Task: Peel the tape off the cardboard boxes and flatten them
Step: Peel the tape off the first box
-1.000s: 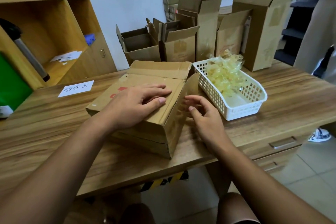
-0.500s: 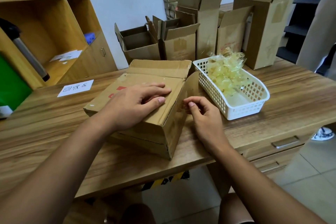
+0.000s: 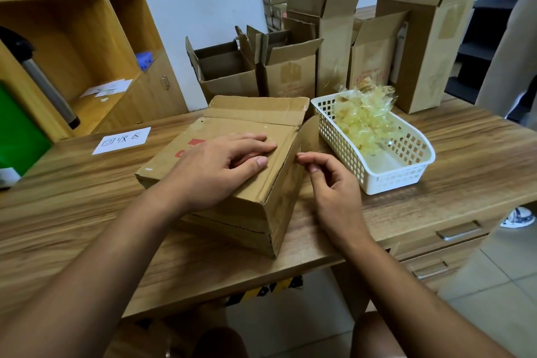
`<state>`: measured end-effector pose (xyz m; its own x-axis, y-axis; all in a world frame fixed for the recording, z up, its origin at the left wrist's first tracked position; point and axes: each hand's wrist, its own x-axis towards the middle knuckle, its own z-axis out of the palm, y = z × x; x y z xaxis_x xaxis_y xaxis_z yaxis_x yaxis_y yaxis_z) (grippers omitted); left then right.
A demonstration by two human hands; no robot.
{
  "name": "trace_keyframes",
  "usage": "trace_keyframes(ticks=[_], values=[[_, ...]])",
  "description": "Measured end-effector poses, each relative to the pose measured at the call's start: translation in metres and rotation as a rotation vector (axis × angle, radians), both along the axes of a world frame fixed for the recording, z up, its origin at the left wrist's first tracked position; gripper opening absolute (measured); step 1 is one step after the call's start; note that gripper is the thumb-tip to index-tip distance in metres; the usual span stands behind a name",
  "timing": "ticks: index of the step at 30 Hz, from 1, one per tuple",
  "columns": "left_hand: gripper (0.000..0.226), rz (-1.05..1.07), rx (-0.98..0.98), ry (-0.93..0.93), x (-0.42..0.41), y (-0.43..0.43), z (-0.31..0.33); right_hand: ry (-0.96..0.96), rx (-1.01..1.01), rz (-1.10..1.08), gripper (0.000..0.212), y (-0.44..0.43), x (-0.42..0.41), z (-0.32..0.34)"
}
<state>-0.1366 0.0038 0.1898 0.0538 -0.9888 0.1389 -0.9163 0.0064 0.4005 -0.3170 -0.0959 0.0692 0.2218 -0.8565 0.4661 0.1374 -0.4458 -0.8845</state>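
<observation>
step: tape peel | L hand (image 3: pixel 215 166) flat on box (image 3: pixel 229 125) | R hand (image 3: pixel 331 183) curled at edge, grip unclear | next, prob: pull tape off

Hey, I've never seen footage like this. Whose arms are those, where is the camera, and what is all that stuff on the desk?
There is no machine: those are a person's two bare arms, and every picture comes from one wide-angle camera worn on their head, looking down. On the wooden desk lies a cardboard box. The left hand presses flat on top of it. The right hand picks with curled fingertips at the box's right side, probably at tape, though I cannot see any in its grip. Beside it stands a white basket holding crumpled tape. More opened boxes stand at the back, and a paper note lies to the left.
</observation>
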Motion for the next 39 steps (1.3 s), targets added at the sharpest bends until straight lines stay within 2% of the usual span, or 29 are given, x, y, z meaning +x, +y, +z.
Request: trace_keyframes(ticks=[25, 39], values=[[0.048, -0.003, -0.016, -0.030, 0.0052, -0.0026, -0.0047, 0.024, -0.054, -0.016, 0.033, -0.0025, 0.0040, -0.0076], [0.049, -0.003, -0.012, -0.039, 0.0037, -0.0023, -0.0035, -0.071, 0.020, 0.072, 0.032, -0.0074, 0.0033, -0.0083]])
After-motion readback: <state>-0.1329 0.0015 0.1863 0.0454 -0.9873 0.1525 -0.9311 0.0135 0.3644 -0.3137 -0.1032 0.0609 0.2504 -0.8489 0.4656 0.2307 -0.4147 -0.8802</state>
